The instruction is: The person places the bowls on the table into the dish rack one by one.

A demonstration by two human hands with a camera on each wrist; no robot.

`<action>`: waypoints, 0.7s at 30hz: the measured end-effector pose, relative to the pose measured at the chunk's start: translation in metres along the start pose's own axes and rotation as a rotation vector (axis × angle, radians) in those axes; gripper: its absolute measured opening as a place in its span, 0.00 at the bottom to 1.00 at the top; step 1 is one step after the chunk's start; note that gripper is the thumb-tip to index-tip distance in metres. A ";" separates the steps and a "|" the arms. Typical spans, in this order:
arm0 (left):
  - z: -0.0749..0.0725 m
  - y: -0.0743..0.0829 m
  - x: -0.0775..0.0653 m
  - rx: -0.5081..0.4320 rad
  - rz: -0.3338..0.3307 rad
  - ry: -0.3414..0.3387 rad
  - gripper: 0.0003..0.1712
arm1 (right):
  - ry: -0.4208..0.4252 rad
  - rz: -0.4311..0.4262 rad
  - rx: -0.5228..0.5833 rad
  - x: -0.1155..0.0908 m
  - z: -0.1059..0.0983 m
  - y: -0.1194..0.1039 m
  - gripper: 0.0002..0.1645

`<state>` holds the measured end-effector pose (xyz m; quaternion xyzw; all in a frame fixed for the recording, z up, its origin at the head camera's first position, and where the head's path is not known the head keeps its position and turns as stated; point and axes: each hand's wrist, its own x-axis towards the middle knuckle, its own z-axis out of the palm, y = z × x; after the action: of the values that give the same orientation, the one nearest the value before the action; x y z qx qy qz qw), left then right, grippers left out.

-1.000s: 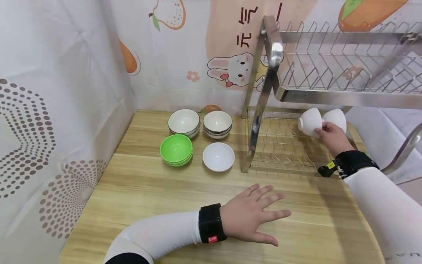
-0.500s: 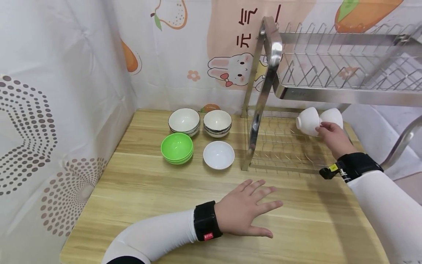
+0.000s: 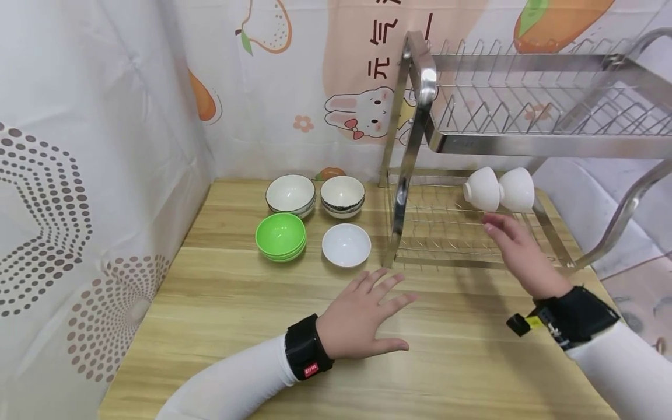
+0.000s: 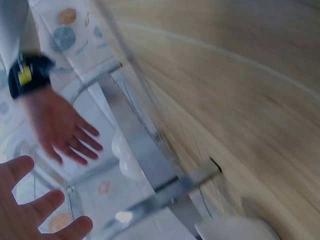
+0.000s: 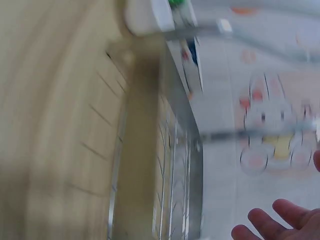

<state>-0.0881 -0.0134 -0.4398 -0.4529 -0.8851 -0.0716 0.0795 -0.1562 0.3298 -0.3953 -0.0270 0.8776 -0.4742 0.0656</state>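
Observation:
Two white bowls stand on their sides on the lower tier of the dish rack: a left bowl and a right bowl. My right hand hovers in front of them, apart from both, holding nothing. Its fingers also show in the right wrist view. Over the table my left hand is spread, palm down and holding nothing. Just beyond its fingertips sits a plain white bowl. A stack of green bowls lies to its left. Behind are stacked dark-rimmed white bowls and patterned bowls.
A steel two-tier dish rack takes up the right rear of the wooden table; its upper tier overhangs the lower one. Printed curtains hang at the back and left.
My right hand has let go of the white bowl in the rack and drawn back toward me. My left hand has shifted left and a little forward, toward the plain white bowl.

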 end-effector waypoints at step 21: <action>-0.001 -0.022 -0.030 -0.045 -0.196 0.037 0.49 | 0.153 -0.603 -0.641 -0.094 0.068 0.002 0.51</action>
<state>-0.0888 -0.0496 -0.4463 -0.3647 -0.9217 -0.1069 0.0782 -0.0531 0.2851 -0.4255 -0.2653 0.9354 -0.1769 -0.1526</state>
